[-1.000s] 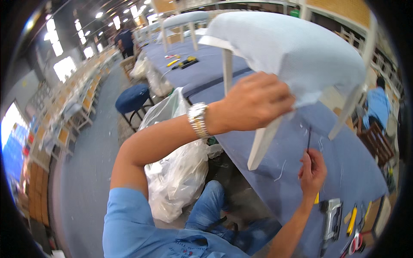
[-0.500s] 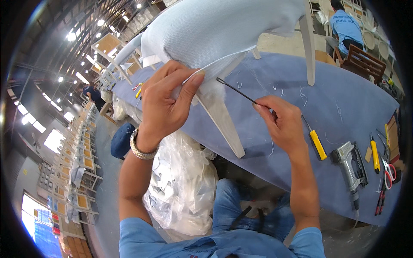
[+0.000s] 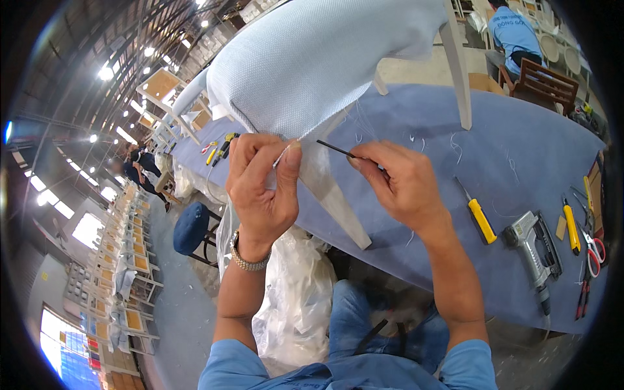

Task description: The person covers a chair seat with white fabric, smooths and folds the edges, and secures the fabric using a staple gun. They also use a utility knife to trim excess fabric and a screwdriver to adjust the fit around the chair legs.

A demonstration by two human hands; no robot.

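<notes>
A chair covered in pale blue woven fabric [image 3: 305, 71] lies on the cloth-covered table with its light wooden legs [image 3: 338, 205] outward. My left hand [image 3: 263, 182] is closed at the fabric's lower corner, pinching a thin white cord [image 3: 281, 157] between thumb and forefinger. Opposite it, my right hand [image 3: 403, 185] grips a slim black metal rod [image 3: 335, 149], thumb against the fingers. The rod's tip points at the left fingertips, a small gap away. The rod's rear end is hidden inside my right hand.
Right of my hands lie a yellow-handled screwdriver-like tool [image 3: 482, 221], a grey staple gun [image 3: 533, 246], a yellow cutter [image 3: 571, 227] and red-handled scissors [image 3: 594, 255]. Clear plastic sheeting [image 3: 292, 292] hangs below the table edge. A blue round stool [image 3: 192, 227] stands left. A seated person [image 3: 515, 36] is far right.
Both hands have come lower, and the right hand has moved left, bringing the rod tip nearer the left fingertips. The cord stretch between fabric and left hand is shorter.
</notes>
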